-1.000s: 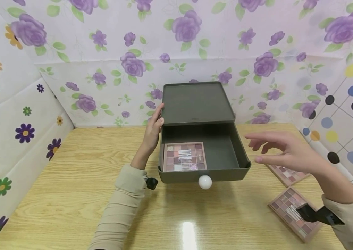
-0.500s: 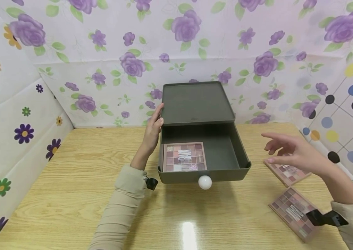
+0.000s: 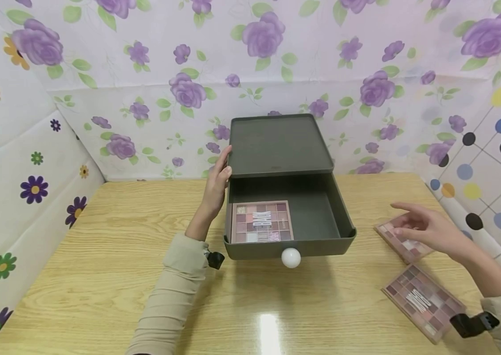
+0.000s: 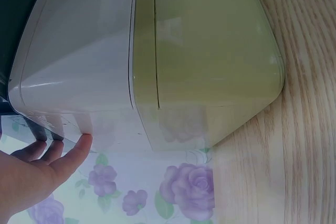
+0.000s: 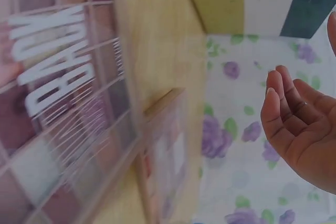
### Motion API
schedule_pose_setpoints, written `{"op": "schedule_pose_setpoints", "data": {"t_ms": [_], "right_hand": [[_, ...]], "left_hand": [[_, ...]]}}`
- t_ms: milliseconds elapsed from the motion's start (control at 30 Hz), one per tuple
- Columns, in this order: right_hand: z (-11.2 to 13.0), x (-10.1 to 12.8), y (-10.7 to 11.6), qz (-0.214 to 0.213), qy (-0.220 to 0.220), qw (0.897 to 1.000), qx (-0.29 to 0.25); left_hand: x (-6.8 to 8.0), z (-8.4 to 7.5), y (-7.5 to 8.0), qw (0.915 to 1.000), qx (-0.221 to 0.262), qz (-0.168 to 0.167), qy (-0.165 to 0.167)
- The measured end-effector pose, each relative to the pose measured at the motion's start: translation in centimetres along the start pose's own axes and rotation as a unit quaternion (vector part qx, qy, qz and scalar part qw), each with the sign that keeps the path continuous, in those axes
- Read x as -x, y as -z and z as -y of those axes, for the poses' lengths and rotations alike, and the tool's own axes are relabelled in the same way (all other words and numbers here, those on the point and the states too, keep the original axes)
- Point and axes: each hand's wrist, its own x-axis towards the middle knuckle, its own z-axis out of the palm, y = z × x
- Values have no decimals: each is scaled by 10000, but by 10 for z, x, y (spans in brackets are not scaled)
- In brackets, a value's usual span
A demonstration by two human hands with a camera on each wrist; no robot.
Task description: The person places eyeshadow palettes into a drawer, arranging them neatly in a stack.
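A stacked drawer unit (image 3: 279, 145) with a dark grey-green top tier stands mid-table. Its top drawer (image 3: 317, 219) is pulled out, with a white round knob (image 3: 291, 258) in front. An eyeshadow palette (image 3: 261, 222) lies in the drawer's left half. My left hand (image 3: 215, 192) rests against the unit's left side; in the left wrist view its fingers (image 4: 73, 157) touch the white tier. To the right, my right hand (image 3: 438, 234) hovers empty over the farther palette (image 3: 398, 245), fingers loosely bent and partly covering it. A nearer palette (image 3: 425, 301) lies below it.
Below the dark tier, the unit has a white tier (image 4: 79, 45) and a yellow-green tier (image 4: 215, 40). Flower-patterned sheeting (image 3: 144, 133) walls the back of the wooden table (image 3: 121, 256); a dotted sheet (image 3: 485, 197) closes off the right.
My right hand has moved right and down, away from beside the drawer to over the farther palette. My left hand and the drawer have stayed in place.
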Motion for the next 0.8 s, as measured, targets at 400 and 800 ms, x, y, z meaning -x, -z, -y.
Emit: {"op": "schedule_pose_setpoints", "data": {"t_ms": [400, 800], "right_hand": [[-40, 14, 2, 6, -1215, 9923, 252], [-84, 22, 14, 75, -1906, 9761, 1043]], "left_hand": [[0, 1, 0, 9999, 151, 5, 14], [0, -3, -1, 10000, 5, -61, -2]]}}
